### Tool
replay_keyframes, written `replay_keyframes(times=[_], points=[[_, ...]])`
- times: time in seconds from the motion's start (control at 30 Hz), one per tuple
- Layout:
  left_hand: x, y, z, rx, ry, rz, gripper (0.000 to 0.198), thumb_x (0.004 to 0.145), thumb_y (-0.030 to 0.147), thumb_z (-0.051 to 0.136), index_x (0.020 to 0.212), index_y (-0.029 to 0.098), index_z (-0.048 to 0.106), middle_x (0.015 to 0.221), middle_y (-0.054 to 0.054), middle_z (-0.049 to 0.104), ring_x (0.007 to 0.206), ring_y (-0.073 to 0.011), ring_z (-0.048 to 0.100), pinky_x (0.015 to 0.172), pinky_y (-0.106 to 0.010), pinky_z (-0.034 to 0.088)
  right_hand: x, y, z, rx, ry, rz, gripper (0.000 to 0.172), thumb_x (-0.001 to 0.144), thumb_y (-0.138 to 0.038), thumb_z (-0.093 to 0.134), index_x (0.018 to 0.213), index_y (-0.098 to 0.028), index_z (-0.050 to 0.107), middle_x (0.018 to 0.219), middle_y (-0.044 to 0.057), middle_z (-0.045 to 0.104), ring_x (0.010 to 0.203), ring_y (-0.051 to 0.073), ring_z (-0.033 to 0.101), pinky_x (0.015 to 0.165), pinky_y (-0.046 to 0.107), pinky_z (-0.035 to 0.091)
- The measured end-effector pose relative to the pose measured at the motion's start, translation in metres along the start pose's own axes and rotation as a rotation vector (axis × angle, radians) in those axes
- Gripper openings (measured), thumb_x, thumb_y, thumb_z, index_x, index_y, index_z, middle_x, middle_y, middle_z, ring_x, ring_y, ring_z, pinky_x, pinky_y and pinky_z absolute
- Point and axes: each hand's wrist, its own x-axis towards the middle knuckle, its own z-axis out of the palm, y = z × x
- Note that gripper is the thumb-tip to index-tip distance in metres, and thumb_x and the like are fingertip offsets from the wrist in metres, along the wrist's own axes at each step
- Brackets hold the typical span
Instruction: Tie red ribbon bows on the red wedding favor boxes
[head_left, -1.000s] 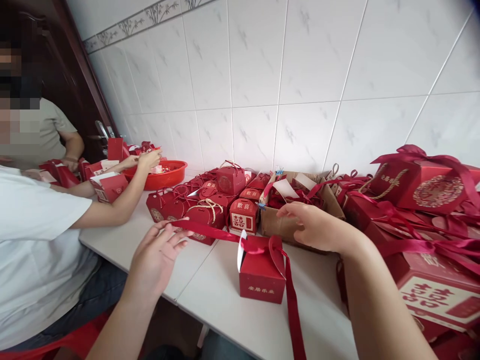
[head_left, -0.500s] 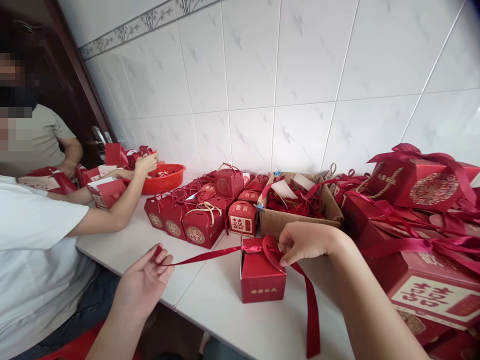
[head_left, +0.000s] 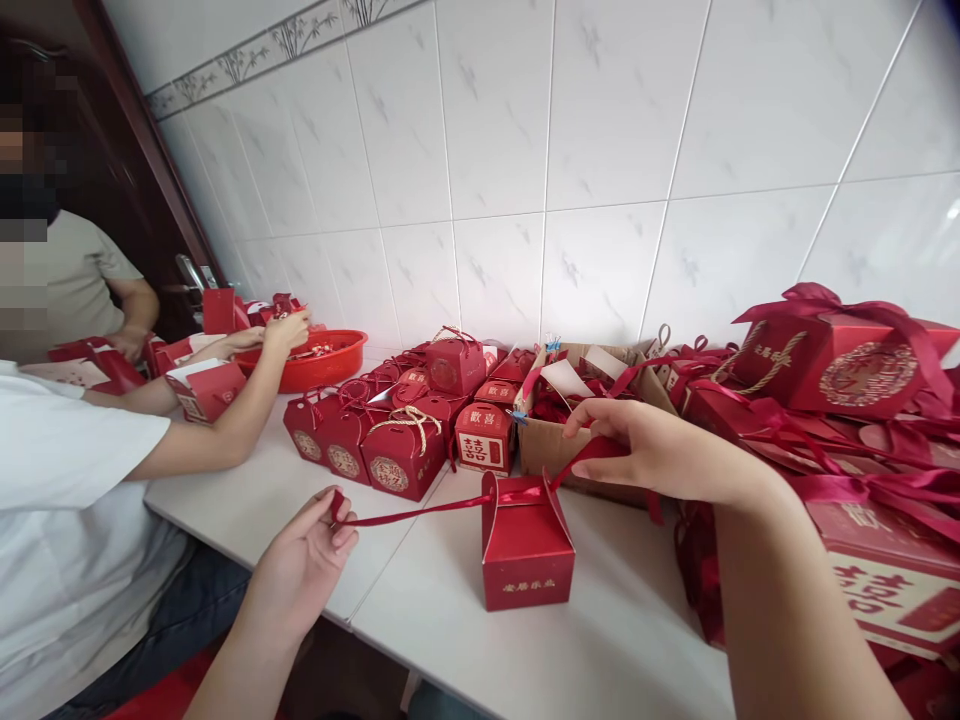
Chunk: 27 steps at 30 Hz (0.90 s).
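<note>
A small red gift box with gold lettering stands upright on the white table in front of me. A red ribbon runs through its top and out on both sides. My left hand pinches the ribbon's left end, well away from the box, and that stretch is nearly taut. Just right of the box top, my right hand grips the other side of the ribbon between thumb and fingers. Part of the ribbon beyond the right hand hangs behind it, in front of the cardboard box.
Finished-looking red boxes stand in rows behind. An open cardboard box holds ribbons. Large red boxes pile up at right. At left a co-worker's arms work beside a red basin; another person sits beyond.
My right hand has moved up and right, drawing the ribbon out from the box top. The hanging ribbon tail has swung back behind the hand. The left hand shifted slightly right.
</note>
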Motion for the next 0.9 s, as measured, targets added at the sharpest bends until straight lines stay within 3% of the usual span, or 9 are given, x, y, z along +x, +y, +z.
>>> replay_keyframes(times=[0.07,0.17,0.3,0.4,0.47,0.57,0.67,0.8,0.9], points=[[0.000,0.008,0.016,-0.018,-0.017,0.012,0.027,0.085,0.000,0.039,0.068,0.012,0.055,0.057,0.000,0.053,0.040,-0.0050,0.043,0.036,-0.015,0.038,-0.003,-0.004,-0.003,0.124,0.027,-0.022,0.020,0.079,-0.033,0.064,0.093,-0.021,0.060,0.090,0.002,0.065,0.074,0.015,0.058,0.063,0.025,0.045],[-0.003,0.027,0.056,-0.052,-0.093,0.082,0.028,0.086,0.001,0.037,0.068,0.013,0.054,0.057,0.000,0.054,0.042,-0.0061,0.046,0.038,-0.015,0.040,-0.004,-0.008,-0.005,0.388,0.055,-0.041,0.024,0.079,-0.038,0.065,0.093,-0.019,0.060,0.079,0.000,0.062,0.061,0.010,0.054,0.053,0.023,0.042],[-0.012,0.046,0.124,-0.029,-0.398,0.259,0.020,0.085,0.001,0.044,0.076,0.014,0.056,0.065,0.000,0.057,0.049,-0.0077,0.053,0.039,-0.016,0.039,-0.004,-0.009,-0.008,0.615,0.123,-0.045,0.027,0.073,-0.035,0.073,0.091,-0.016,0.066,0.079,0.003,0.066,0.063,0.011,0.059,0.063,0.025,0.050],[-0.020,0.044,0.167,0.070,-0.618,0.352,0.015,0.084,0.004,0.049,0.077,0.015,0.056,0.067,0.002,0.058,0.051,-0.0084,0.058,0.040,-0.017,0.041,-0.005,-0.007,-0.011,0.694,0.061,-0.068,0.025,0.076,-0.028,0.071,0.098,-0.017,0.069,0.085,0.004,0.071,0.075,0.015,0.067,0.075,0.029,0.053],[-0.024,0.038,0.185,0.151,-0.712,0.420,0.011,0.085,0.009,0.051,0.079,0.017,0.056,0.065,0.002,0.058,0.051,-0.0103,0.061,0.041,-0.018,0.041,-0.007,-0.007,-0.011,0.714,0.006,-0.093,0.026,0.080,-0.022,0.062,0.105,-0.019,0.069,0.093,0.005,0.073,0.086,0.018,0.069,0.080,0.031,0.053],[-0.027,0.031,0.196,0.241,-0.764,0.526,0.006,0.086,0.015,0.054,0.083,0.020,0.056,0.066,0.003,0.060,0.051,-0.0112,0.063,0.042,-0.018,0.044,-0.010,-0.009,-0.009,0.607,0.021,-0.095,0.034,0.082,-0.013,0.052,0.112,-0.022,0.066,0.100,0.004,0.073,0.095,0.019,0.068,0.082,0.031,0.054],[-0.026,0.031,0.192,0.366,-0.795,0.619,0.005,0.085,0.016,0.057,0.083,0.020,0.058,0.068,0.004,0.062,0.050,-0.0094,0.064,0.044,-0.016,0.047,-0.010,-0.011,-0.005,0.456,0.116,-0.091,0.035,0.081,-0.008,0.051,0.107,-0.023,0.067,0.102,0.002,0.072,0.098,0.018,0.067,0.083,0.028,0.054],[-0.020,0.039,0.181,0.448,-0.738,0.812,0.007,0.084,0.013,0.058,0.086,0.019,0.060,0.067,0.003,0.065,0.050,-0.0105,0.066,0.046,-0.017,0.053,-0.001,-0.011,0.000,0.364,0.220,-0.044,0.017,0.081,-0.014,0.058,0.091,-0.021,0.070,0.085,0.001,0.072,0.078,0.016,0.067,0.067,0.024,0.054],[-0.017,0.041,0.179,0.418,-0.710,0.869,0.009,0.083,0.010,0.058,0.085,0.018,0.060,0.066,0.003,0.065,0.052,-0.0124,0.067,0.045,-0.019,0.055,0.007,-0.013,0.005,0.321,0.389,-0.045,0.010,0.081,-0.026,0.064,0.079,-0.018,0.070,0.077,0.003,0.069,0.070,0.015,0.063,0.062,0.024,0.051]])
